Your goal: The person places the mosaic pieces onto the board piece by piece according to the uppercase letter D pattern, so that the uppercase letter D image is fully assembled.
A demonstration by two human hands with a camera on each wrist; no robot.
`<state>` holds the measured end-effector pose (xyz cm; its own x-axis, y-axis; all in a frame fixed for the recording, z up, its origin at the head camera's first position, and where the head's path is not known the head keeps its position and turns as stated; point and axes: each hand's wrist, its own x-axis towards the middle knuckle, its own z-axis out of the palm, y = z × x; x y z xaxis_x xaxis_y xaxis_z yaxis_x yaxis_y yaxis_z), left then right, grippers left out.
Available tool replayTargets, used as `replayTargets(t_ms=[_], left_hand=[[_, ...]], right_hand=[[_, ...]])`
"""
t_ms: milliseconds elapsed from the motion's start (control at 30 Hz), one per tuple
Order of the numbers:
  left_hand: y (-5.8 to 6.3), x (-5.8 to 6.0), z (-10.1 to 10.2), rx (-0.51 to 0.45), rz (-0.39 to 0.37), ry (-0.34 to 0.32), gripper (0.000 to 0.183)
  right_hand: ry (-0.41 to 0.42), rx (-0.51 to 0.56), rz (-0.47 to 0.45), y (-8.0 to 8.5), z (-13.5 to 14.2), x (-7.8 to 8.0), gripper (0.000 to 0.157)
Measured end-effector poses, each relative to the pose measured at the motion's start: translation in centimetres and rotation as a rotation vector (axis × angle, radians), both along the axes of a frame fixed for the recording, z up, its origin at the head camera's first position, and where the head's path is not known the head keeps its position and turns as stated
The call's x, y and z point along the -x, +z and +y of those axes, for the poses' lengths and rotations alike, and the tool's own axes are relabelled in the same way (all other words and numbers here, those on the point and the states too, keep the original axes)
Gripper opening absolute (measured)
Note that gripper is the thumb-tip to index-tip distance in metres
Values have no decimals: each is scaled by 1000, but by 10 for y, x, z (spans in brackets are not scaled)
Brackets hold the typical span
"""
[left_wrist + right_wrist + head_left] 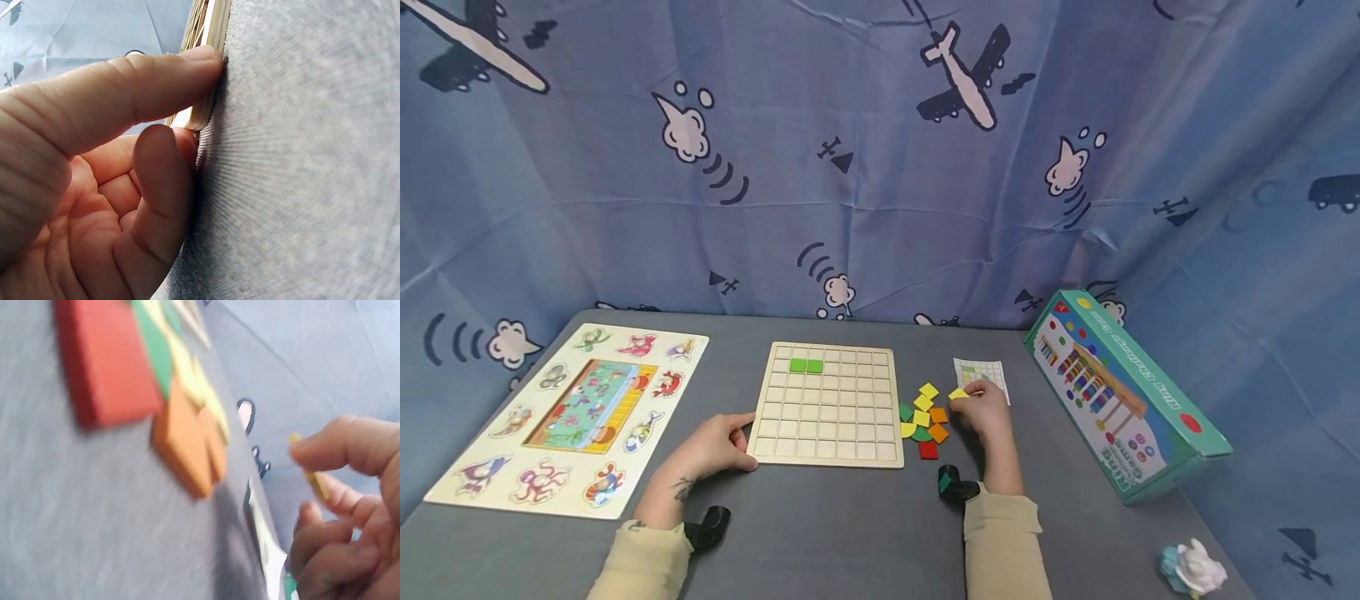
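A wooden grid board (827, 417) lies on the table, with two green square tiles (806, 366) side by side in its upper left cells. My left hand (718, 442) holds the board's near left corner, thumb and curled fingers on its edges; the left wrist view shows this hand (106, 156) close up. Between thumb and finger, my right hand (983, 410) pinches a yellow tile (958, 394), seen nearly edge-on in the right wrist view. Below that hand lies a loose pile with a red tile (928, 450), orange tiles (937, 432), and yellow and green pieces.
A printed pattern card (996, 373) lies partly behind the right hand. On the left is an animal picture board (655, 367). A green toy box (1150, 400) stands at the right, with a small white and blue figure (1199, 568) near the front right edge.
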<state>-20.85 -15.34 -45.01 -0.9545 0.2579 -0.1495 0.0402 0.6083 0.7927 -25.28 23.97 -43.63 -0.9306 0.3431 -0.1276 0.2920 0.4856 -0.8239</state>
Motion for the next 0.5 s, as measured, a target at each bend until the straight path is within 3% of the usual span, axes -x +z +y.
replayTargets(t_ms=[233,500], left_hand=[[0,-1,0,0,7,-9,75],[0,-1,0,-2,-1,3,75]], right_hand=[[53,270,202,11,-30,13,28],[221,511,330,14,-77,42,26]])
